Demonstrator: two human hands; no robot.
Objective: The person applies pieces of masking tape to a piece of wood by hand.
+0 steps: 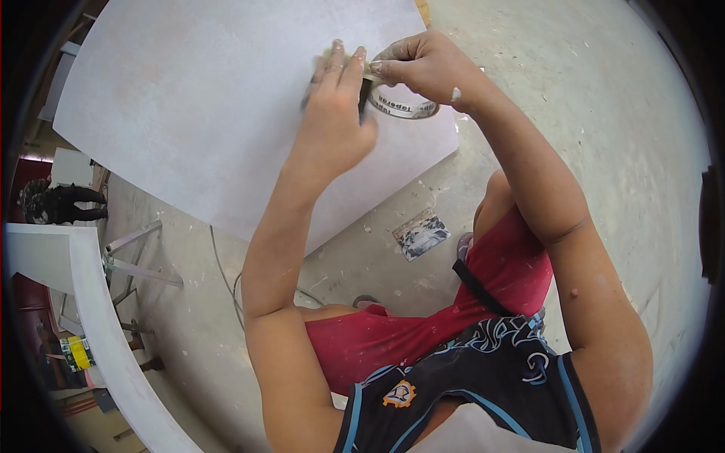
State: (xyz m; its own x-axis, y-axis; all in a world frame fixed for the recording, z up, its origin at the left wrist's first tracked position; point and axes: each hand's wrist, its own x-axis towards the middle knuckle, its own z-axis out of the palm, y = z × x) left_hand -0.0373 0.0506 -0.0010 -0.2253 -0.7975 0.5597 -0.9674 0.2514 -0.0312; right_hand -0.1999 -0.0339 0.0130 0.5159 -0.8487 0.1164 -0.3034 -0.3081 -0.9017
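Note:
My left hand (328, 121) is palm down over a dark object (365, 97) on the large pale board, fingers stretched forward and curved about it. Motion blurs this hand, and it hides most of the object. Just to the right, my right hand (425, 66) has its thumb and index finger pinched on the edge of a thin, pale yellowish strip (368, 75), close to my left fingertips. Below my right hand is a ring-shaped roll of tape (406, 106) with dark lettering on white. Whether the strip joins the roll is unclear.
The pale board (181, 98) spans the upper left. A picture sheet (421, 235) and a cable (220, 260) lie on the speckled floor. Another person (64, 202) is at the far left, above a white-edged table (102, 302) and metal legs (140, 270).

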